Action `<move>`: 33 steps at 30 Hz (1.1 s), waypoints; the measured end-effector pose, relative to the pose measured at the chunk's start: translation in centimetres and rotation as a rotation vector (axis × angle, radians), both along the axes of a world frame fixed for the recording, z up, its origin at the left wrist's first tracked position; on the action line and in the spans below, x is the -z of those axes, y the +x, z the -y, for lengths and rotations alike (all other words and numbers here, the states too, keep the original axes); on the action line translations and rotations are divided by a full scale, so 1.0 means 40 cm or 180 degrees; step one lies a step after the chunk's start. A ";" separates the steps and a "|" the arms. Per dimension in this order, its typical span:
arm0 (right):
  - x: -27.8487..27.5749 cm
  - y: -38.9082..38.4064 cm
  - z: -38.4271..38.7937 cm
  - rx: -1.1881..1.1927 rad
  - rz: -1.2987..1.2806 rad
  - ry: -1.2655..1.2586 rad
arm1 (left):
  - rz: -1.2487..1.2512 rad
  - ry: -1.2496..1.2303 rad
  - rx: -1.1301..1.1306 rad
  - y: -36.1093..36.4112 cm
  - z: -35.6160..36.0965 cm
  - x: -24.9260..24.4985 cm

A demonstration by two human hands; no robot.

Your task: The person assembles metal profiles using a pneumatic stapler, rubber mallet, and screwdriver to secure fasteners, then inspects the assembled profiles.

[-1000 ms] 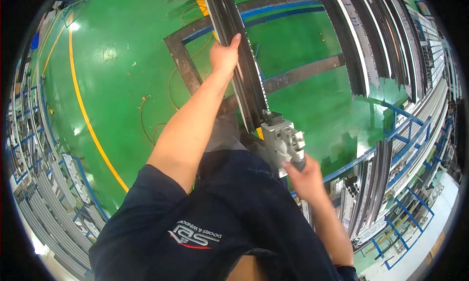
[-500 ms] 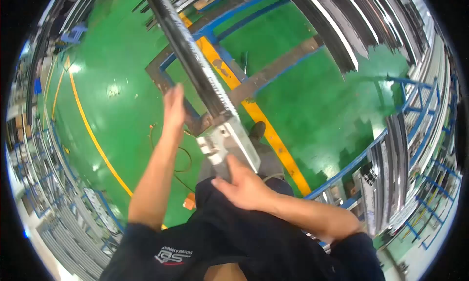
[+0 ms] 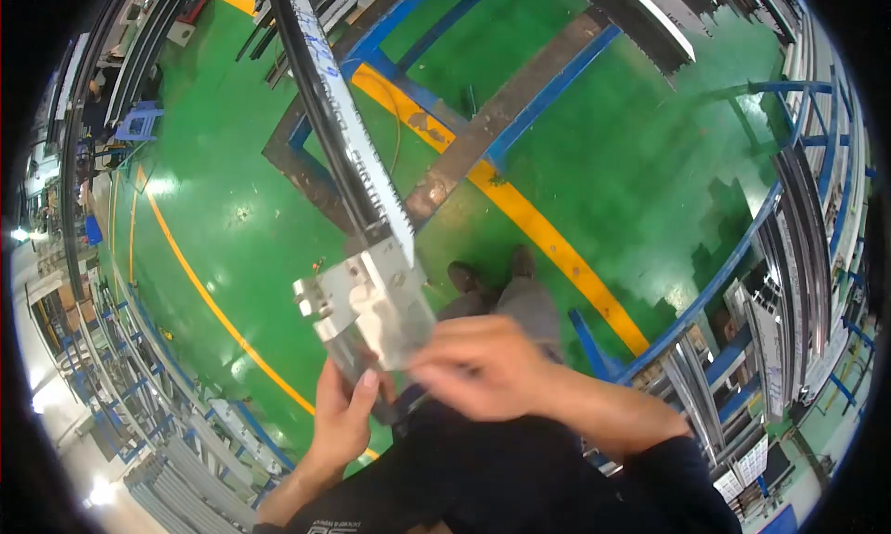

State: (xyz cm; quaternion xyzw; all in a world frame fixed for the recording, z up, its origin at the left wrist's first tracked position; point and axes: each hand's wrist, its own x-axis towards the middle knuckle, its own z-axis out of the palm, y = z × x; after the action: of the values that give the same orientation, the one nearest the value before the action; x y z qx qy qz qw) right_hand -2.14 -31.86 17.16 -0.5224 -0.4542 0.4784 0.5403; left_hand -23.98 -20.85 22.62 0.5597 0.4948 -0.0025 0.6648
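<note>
A metal bracket (image 3: pixel 371 297) sits at the near end of a long black profile (image 3: pixel 320 98), which has a white printed strip along one side. Under the bracket's lower left side, my left hand (image 3: pixel 345 409) is wrapped round a dark grey part (image 3: pixel 355 360) attached to it, thumb on top. My right hand (image 3: pixel 483 367) is at the bracket's lower right edge, its fingers curled and blurred; whether anything small is between them is hidden.
A blue and brown metal frame (image 3: pixel 548 84) lies on the green floor beyond the profile. Racks with profiles (image 3: pixel 798 256) stand at the right, and more grey profiles (image 3: pixel 176 483) are at the lower left. A blue stool (image 3: pixel 139 124) is at upper left.
My left hand has come down from beside the profile onto the grey part. My right hand has left that part and moved to the bracket's right edge. The bracket has shifted left.
</note>
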 end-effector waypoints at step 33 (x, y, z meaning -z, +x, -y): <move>1.848 0.600 -0.649 -0.0878 0.4126 -0.2579 | -0.0822 0.2093 -0.0954 -0.065 -0.065 0.135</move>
State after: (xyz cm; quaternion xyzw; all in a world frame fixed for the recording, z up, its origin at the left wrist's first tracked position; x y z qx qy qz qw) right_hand 21.85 -5.92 -56.76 -0.7934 -0.5301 0.2690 -0.1308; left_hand -26.57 -18.25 17.23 0.6595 0.6252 0.1831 0.3750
